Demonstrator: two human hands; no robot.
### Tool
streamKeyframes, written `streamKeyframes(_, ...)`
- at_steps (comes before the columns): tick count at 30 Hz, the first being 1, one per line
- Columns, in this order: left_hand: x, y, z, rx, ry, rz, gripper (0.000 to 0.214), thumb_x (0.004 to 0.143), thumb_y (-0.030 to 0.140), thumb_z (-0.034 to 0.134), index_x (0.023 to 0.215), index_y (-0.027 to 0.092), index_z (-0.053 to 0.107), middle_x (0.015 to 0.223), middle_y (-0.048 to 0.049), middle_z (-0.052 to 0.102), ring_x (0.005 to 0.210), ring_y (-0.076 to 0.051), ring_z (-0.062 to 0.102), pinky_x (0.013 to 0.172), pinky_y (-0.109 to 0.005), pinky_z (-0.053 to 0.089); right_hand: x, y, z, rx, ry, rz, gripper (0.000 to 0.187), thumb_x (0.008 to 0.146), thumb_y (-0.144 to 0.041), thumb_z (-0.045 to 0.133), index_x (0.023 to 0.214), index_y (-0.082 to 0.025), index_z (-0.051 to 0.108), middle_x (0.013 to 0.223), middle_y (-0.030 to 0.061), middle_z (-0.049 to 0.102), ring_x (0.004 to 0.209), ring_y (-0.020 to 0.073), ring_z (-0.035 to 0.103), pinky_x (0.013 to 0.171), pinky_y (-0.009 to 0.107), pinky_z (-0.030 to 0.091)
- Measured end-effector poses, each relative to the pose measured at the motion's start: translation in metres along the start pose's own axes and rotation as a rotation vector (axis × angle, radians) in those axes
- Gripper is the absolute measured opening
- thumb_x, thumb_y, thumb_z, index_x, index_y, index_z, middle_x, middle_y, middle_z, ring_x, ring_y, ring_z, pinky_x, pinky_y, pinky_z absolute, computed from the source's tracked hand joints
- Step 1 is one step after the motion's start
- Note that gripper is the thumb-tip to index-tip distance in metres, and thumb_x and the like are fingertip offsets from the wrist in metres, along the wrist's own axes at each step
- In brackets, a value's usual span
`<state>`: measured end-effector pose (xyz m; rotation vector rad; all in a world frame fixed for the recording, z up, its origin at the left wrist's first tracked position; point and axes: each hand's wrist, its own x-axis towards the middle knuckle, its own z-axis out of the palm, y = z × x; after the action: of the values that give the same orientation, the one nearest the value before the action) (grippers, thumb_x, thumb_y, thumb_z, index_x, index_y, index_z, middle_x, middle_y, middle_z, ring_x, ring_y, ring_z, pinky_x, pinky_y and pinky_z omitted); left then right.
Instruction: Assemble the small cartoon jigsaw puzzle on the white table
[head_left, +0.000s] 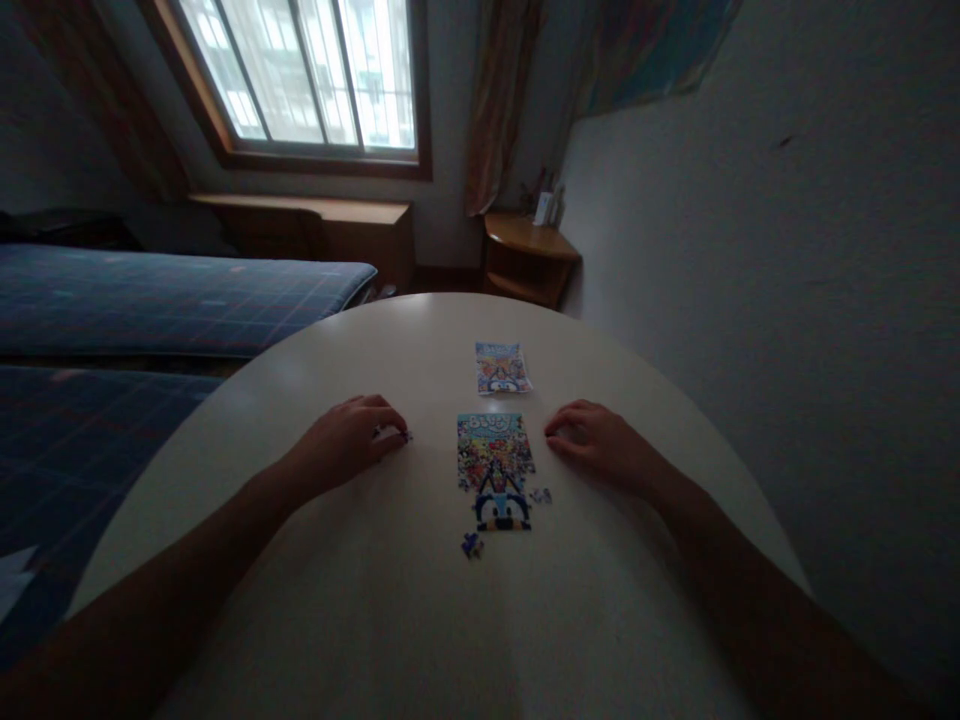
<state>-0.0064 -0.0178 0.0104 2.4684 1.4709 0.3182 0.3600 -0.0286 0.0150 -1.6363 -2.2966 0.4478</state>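
A partly joined jigsaw puzzle [495,450] lies on the white table, with a cartoon dog's face in its lower part. My left hand [352,435] is to the left of it, thumb and fingers closed on a small puzzle piece [406,436] at the tabletop. On the other side, my right hand [596,440] rests close to the puzzle's right edge. Its thumb and fingertips come together, and whatever is between them is hidden. Loose puzzle pieces [541,495] sit beside the puzzle's right edge. More dark blue pieces [472,545] lie just below its lower left corner.
A small picture sheet or packet [502,368] with matching artwork lies beyond the puzzle. The round white table [360,600] has a wall [750,300] along its right. A plaid bed [172,300] is at left; a corner shelf [529,240] stands behind.
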Motion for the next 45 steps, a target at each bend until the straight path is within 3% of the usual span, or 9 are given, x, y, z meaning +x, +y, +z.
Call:
streamKeyframes(4, 0.001, 0.001, 0.002, -0.021, -0.004, 0.009, 0.020, 0.087, 0.034, 0.056, 0.092, 0.022, 0.071, 0.101, -0.0076, 0.068, 0.094, -0.024, 0.062, 0.084, -0.035, 0.048, 0.000, 0.002, 0.001, -0.002, 0.006, -0.006, 0.012, 0.084, -0.027, 0.065, 0.092, -0.023, 0.073, 0.108, 0.0094, 0.068, 0.100, 0.0253, 0.063, 0.093, 0.043, 0.046)
streamKeyframes(11, -0.002, 0.011, 0.004, -0.052, 0.005, -0.084, 0.016, 0.085, 0.032, 0.059, 0.093, 0.022, 0.068, 0.089, -0.0053, 0.068, 0.079, -0.021, 0.063, 0.071, -0.031, 0.046, -0.001, 0.002, 0.002, 0.023, 0.045, -0.027, 0.013, 0.085, -0.028, 0.065, 0.094, -0.024, 0.073, 0.107, 0.0077, 0.069, 0.098, 0.0236, 0.064, 0.092, 0.040, 0.047)
streamKeyframes(18, -0.005, 0.045, 0.015, -0.310, 0.033, -0.015, 0.014, 0.087, 0.033, 0.061, 0.091, 0.023, 0.070, 0.083, -0.0012, 0.071, 0.077, -0.017, 0.065, 0.071, -0.028, 0.048, -0.007, -0.028, 0.005, 0.169, 0.123, -0.094, 0.010, 0.088, -0.028, 0.064, 0.089, -0.021, 0.071, 0.090, 0.0055, 0.072, 0.082, 0.0193, 0.065, 0.079, 0.034, 0.050)
streamKeyframes(25, -0.012, 0.084, 0.034, -0.572, 0.063, 0.026, 0.014, 0.080, 0.030, 0.073, 0.089, 0.021, 0.066, 0.079, 0.0012, 0.072, 0.068, -0.013, 0.064, 0.064, -0.025, 0.049, -0.021, -0.071, 0.020, 0.418, -0.001, -0.271, 0.013, 0.087, -0.030, 0.068, 0.096, -0.021, 0.070, 0.089, 0.0033, 0.073, 0.079, 0.0156, 0.066, 0.078, 0.030, 0.051)
streamKeyframes(33, -0.012, 0.089, 0.038, -0.609, 0.091, 0.077, 0.012, 0.081, 0.025, 0.073, 0.086, 0.019, 0.064, 0.073, 0.0023, 0.070, 0.062, -0.011, 0.061, 0.061, -0.023, 0.050, -0.023, -0.071, 0.022, 0.532, -0.072, -0.312, 0.011, 0.087, -0.025, 0.067, 0.096, -0.021, 0.071, 0.083, 0.0007, 0.073, 0.074, 0.0123, 0.065, 0.072, 0.025, 0.050)
streamKeyframes(35, -0.013, 0.088, 0.038, -0.524, 0.119, 0.092, 0.010, 0.084, 0.027, 0.071, 0.089, 0.021, 0.066, 0.080, 0.0006, 0.071, 0.068, -0.013, 0.063, 0.068, -0.027, 0.053, -0.022, -0.067, 0.017, 0.521, -0.083, -0.263, 0.011, 0.086, -0.027, 0.068, 0.094, -0.020, 0.072, 0.080, 0.0009, 0.072, 0.072, 0.0126, 0.065, 0.070, 0.025, 0.050)
streamKeyframes(38, -0.014, 0.086, 0.038, -0.372, 0.151, 0.193, 0.015, 0.087, 0.028, 0.067, 0.101, 0.023, 0.067, 0.103, -0.0044, 0.072, 0.094, -0.019, 0.066, 0.086, -0.036, 0.054, -0.019, -0.056, 0.008, 0.510, -0.074, -0.175, 0.015, 0.087, -0.032, 0.067, 0.095, -0.019, 0.072, 0.080, 0.0019, 0.072, 0.071, 0.0134, 0.064, 0.068, 0.025, 0.049)
streamKeyframes(42, -0.015, 0.082, 0.040, -0.203, 0.045, 0.471, 0.040, 0.089, 0.030, 0.064, 0.129, 0.026, 0.058, 0.142, -0.0078, 0.056, 0.130, -0.027, 0.050, 0.106, -0.048, 0.044, -0.016, -0.040, -0.002, 0.461, -0.055, -0.116, 0.020, 0.088, -0.037, 0.066, 0.095, -0.020, 0.074, 0.081, 0.0023, 0.073, 0.072, 0.0140, 0.064, 0.066, 0.025, 0.048)
streamKeyframes(45, -0.016, 0.078, 0.042, -0.115, -0.052, 0.560, 0.052, 0.089, 0.036, 0.064, 0.139, 0.029, 0.051, 0.152, -0.0068, 0.045, 0.139, -0.031, 0.040, 0.111, -0.053, 0.038, -0.015, -0.032, -0.006, 0.408, -0.092, -0.069, 0.020, 0.087, -0.037, 0.066, 0.094, -0.020, 0.074, 0.081, 0.0026, 0.074, 0.071, 0.0145, 0.065, 0.065, 0.026, 0.048)
